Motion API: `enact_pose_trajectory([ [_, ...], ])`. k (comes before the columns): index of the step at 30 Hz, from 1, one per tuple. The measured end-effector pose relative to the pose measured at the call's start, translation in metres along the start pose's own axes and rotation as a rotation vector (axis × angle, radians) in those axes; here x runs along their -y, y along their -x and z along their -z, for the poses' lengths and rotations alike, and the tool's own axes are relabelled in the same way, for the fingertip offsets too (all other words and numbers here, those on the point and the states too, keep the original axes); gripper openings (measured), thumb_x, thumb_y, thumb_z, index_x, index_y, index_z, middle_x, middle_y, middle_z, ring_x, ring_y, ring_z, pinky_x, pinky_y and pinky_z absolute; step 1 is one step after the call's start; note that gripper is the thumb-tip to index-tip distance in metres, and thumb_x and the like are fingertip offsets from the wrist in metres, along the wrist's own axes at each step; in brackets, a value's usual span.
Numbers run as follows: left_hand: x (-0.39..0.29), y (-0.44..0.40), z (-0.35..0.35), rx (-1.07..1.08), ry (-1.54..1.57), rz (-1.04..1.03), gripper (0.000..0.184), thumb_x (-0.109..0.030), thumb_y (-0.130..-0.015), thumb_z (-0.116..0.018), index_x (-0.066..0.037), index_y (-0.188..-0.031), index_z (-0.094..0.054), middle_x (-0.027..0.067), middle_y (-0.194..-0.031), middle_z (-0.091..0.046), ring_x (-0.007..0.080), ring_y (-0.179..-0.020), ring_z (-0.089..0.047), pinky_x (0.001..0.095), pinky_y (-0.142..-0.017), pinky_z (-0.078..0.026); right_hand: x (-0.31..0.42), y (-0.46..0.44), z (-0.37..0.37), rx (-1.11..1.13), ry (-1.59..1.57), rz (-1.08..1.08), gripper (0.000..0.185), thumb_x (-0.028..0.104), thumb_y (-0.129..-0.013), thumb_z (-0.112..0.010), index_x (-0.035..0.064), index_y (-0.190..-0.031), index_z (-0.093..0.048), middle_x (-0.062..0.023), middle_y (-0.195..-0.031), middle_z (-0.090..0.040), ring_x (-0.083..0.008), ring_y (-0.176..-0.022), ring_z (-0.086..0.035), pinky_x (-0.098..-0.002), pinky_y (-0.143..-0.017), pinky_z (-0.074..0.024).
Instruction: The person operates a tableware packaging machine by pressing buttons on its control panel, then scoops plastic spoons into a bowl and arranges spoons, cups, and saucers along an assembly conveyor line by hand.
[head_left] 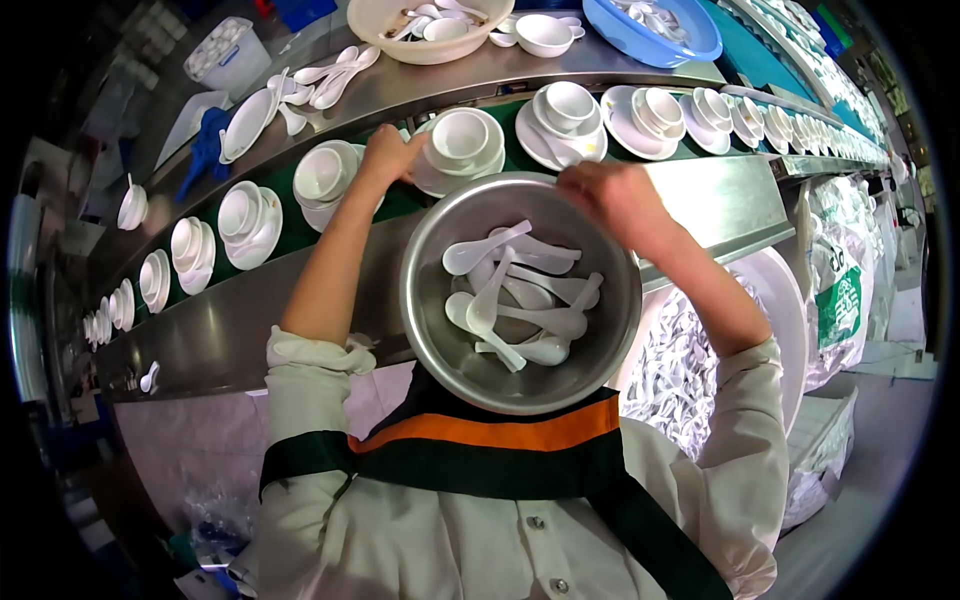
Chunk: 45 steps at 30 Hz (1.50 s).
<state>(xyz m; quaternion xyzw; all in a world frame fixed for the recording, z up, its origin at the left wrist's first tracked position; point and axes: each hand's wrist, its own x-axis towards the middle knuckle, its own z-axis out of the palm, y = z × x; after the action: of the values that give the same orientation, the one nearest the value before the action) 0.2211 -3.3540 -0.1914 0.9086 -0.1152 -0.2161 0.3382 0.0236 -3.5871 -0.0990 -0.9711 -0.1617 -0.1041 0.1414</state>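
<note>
A steel bowl (425, 340) with several white soup spoons (485, 300) in it sits against my front, below both hands. My left hand (390, 160) is at the left rim of a white plate (488, 172) that carries a stacked bowl and cup (460, 138); its fingers are bent round the rim. My right hand (622, 200) reaches over the steel bowl's far right rim, fingers curled closed. Near those fingertips is another plate (530, 140) with a cup stack (568, 108) and a spoon (565, 152). Anything inside the right fingers is hidden.
Similar dish sets (250, 225) line a green conveyor (390, 205) on both sides. Behind it, a steel shelf (420, 80) holds a cream basin (400, 48), a blue basin (690, 55) and loose spoons (340, 78). A large tub (790, 300) full of wrapped pieces stands at my right.
</note>
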Motion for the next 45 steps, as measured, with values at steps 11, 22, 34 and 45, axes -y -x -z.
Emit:
enact_pose_trajectory([
  [11, -0.110, 0.114, -0.064, 0.239, -0.482, -0.734, 0.034, -0.033, -0.071, -0.067, -0.003, -0.084, -0.055, 0.0144, -0.077, -0.061, 0.0298, -0.070, -0.061, 0.0391, -0.063, -0.047, -0.016, 0.043, 0.032, 0.263, 0.480, -0.078, 0.003, 0.013, -0.073, -0.056, 0.0102, -0.073, -0.057, -0.0061, -0.067, -0.060, -0.0187, -0.059, -0.062, -0.0301, -0.049, -0.0468],
  [22, -0.161, 0.093, -0.126, 0.487, -0.315, -0.576, 0.020, -0.023, -0.068, -0.064, -0.004, -0.071, -0.061, 0.0136, -0.068, -0.061, 0.0285, -0.065, -0.060, 0.0377, -0.063, -0.047, -0.207, 0.044, -0.034, 0.154, 0.513, -0.256, 0.021, 0.027, -0.077, -0.057, 0.0094, -0.066, -0.062, -0.0077, -0.062, -0.061, -0.0224, -0.057, -0.062, -0.0333, -0.050, -0.0485],
  [34, -0.275, 0.048, -0.160, 0.368, 1.011, -0.281, 0.032, -0.027, -0.093, -0.041, 0.003, -0.097, -0.052, 0.0096, -0.086, -0.057, 0.0160, -0.072, -0.057, 0.0266, -0.059, -0.049, -0.222, 0.072, 0.051, 0.063, -1.218, -0.422, 0.029, 0.015, -0.085, -0.058, -0.0012, -0.108, -0.055, -0.0053, -0.093, -0.060, -0.0110, -0.080, -0.057, -0.0237, -0.071, -0.0468],
  [45, -0.281, 0.044, -0.198, 0.332, 0.824, -0.242, 0.009, -0.002, -0.085, -0.043, -0.001, -0.093, -0.047, 0.0079, -0.092, -0.053, 0.0156, -0.085, -0.057, 0.0274, -0.068, -0.050, -0.226, 0.099, 0.046, 0.158, -0.768, -0.184, 0.036, 0.024, -0.081, -0.060, 0.0036, -0.110, -0.055, -0.0131, -0.096, -0.061, -0.0246, -0.084, -0.061, -0.0305, -0.074, -0.0462],
])
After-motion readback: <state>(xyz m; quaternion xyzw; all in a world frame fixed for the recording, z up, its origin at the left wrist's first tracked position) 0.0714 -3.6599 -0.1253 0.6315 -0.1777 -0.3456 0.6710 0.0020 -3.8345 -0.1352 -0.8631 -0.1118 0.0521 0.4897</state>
